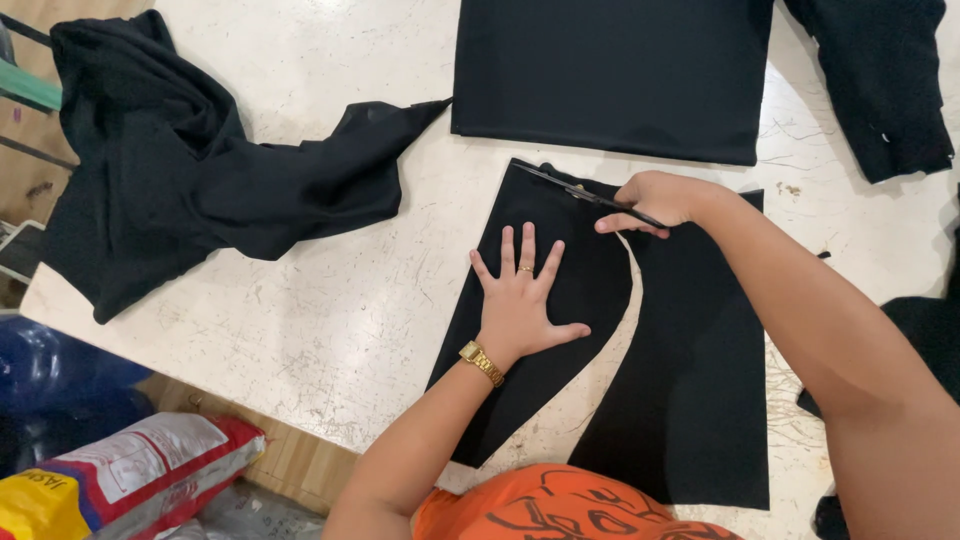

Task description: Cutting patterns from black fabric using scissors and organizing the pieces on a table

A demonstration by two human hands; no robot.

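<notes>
My left hand lies flat with fingers spread on a black fabric piece on the white table; it wears a ring and a gold watch. A curved cut splits that cloth from the right-hand black piece. My right hand grips black scissors at the upper end of the cut, blades pointing to the far left over the cloth's top edge.
A crumpled black cloth lies at the table's left end. A folded black fabric panel sits at the far side, more black cloth at the far right. Below the table's left edge stand red-and-white sacks.
</notes>
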